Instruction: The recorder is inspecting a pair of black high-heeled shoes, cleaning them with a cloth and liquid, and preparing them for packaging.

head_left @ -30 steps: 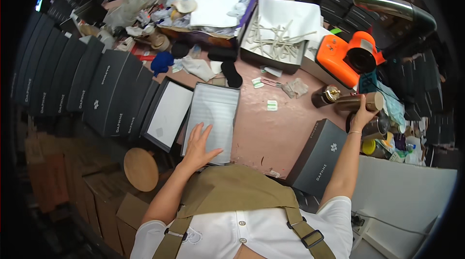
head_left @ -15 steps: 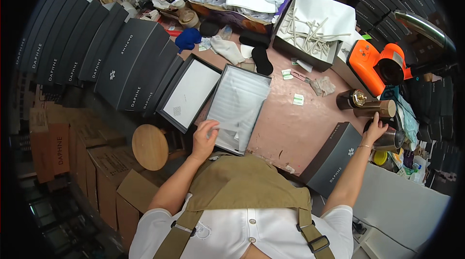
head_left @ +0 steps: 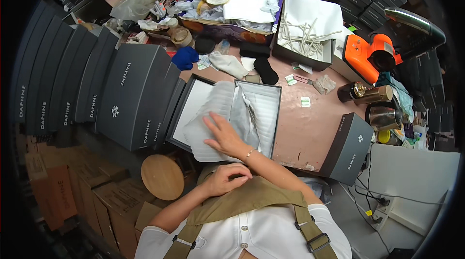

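An open grey shoebox (head_left: pixel 277 113) stands in front of me, with translucent white wrapping sheet (head_left: pixel 264 96) inside. One layer, a ribbed foam sheet (head_left: pixel 206 150), is folded out leftward over the open box part (head_left: pixel 175 128) beside it, which has a white inside. My right hand (head_left: pixel 225 137) reaches across my body and lies on that sheet, fingers spread. Close to my apron, below the right wrist, my left hand (head_left: pixel 226 179) is loosely curled, and nothing shows in it. Grey filling shows between the layers; what it covers is hidden.
Stacked shoeboxes (head_left: pixel 131 94) line the left side, above a round wooden stool (head_left: pixel 162 177). A box of white sticks (head_left: pixel 310 55), an orange device (head_left: pixel 361 58), a brown cylinder (head_left: pixel 378 94) and a metal cup (head_left: pixel 385 117) stand at the right. Another shoebox (head_left: pixel 346 147) sits at the near right.
My right hand has left the brown cylinder and crossed to the sheet. The sheet has been folded out to the left. My left hand has drawn back from the box and curled.
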`<action>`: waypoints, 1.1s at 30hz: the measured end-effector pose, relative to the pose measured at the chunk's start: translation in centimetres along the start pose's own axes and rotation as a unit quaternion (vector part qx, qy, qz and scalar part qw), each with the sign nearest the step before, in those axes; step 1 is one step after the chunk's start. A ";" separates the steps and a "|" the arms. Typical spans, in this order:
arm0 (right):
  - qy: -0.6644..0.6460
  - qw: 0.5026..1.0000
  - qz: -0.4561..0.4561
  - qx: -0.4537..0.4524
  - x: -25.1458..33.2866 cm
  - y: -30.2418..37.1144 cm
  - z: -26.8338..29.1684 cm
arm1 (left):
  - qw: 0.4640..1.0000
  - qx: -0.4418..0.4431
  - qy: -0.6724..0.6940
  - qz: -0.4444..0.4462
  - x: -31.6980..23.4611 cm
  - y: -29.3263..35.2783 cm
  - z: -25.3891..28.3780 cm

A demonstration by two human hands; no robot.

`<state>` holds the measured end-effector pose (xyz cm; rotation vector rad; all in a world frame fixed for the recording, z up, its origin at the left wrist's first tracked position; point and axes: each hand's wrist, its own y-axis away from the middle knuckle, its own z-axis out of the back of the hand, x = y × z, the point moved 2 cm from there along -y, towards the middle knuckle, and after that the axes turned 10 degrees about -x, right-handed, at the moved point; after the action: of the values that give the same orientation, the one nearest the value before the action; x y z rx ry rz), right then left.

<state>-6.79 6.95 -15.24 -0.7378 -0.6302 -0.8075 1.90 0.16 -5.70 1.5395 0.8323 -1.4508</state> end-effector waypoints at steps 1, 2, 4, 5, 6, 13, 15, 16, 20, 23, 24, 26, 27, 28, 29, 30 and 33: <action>0.033 0.999 0.022 0.021 0.1 -0.6 -2.5 | 0.999 -0.038 -0.016 -0.026 0.5 -0.9 0.4; 0.070 0.996 0.043 0.046 -0.5 -0.5 -4.5 | 0.992 -0.108 -0.057 -0.036 0.8 -2.0 0.9; 0.082 0.991 0.102 0.003 -2.7 1.2 -7.1 | 0.968 -0.210 -0.120 -0.059 2.7 -3.9 3.1; 0.090 0.987 0.132 -0.015 -3.4 1.8 -7.7 | 0.957 -0.244 -0.140 -0.073 5.7 -5.0 4.3; 0.076 0.997 0.014 0.022 -3.8 3.1 -7.0 | 0.943 -0.280 -0.159 -0.083 7.4 -5.6 5.3; 0.157 0.944 -0.237 -0.166 -0.5 6.9 2.7 | 0.971 -0.222 -0.013 0.086 13.4 -9.7 5.4; 0.244 0.935 -0.214 -0.140 -3.3 6.6 1.0 | 0.962 -0.247 -0.104 0.046 15.1 -9.8 4.2; 0.272 0.928 -0.203 -0.154 -4.3 5.8 0.3 | 0.963 -0.242 -0.113 0.030 15.1 -9.8 4.1; 0.077 0.932 -0.355 -0.015 -5.8 5.0 2.6 | 0.964 -0.221 -0.148 0.001 15.8 -9.3 6.4; -0.275 0.855 -0.440 -0.004 -4.8 5.4 5.6 | 0.964 -0.223 -0.142 0.034 16.1 -9.8 7.7; -0.422 0.781 -0.460 -0.009 -4.6 6.1 6.4 | 0.965 -0.222 -0.137 0.034 16.5 -10.3 8.0; -0.567 0.695 -0.441 -0.023 -4.1 7.9 9.4 | 0.969 -0.194 -0.145 0.038 16.1 -10.8 8.3; -0.509 0.746 -0.426 -0.061 -4.0 8.4 12.1 | 0.959 -0.200 -0.200 0.006 14.6 -11.3 7.4; -0.449 0.788 -0.412 -0.090 -3.3 9.1 15.1 | 0.944 -0.211 -0.254 -0.020 12.6 -10.9 6.9; -0.392 0.824 -0.394 -0.114 -2.8 9.9 17.7 | 0.923 -0.223 -0.311 -0.041 10.9 -10.4 6.7; -0.317 0.847 -0.407 -0.128 -3.0 10.6 19.9 | 0.924 -0.203 -0.314 -0.082 9.6 -10.1 6.2; 0.123 0.897 -0.418 -0.070 -7.7 12.8 22.7 | 0.889 -0.073 -0.422 -0.164 6.5 -12.1 3.0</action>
<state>-5.47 33.86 -11.78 -0.4590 -0.6623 -1.7290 -9.46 2.12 -13.65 0.5321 0.6402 -2.0122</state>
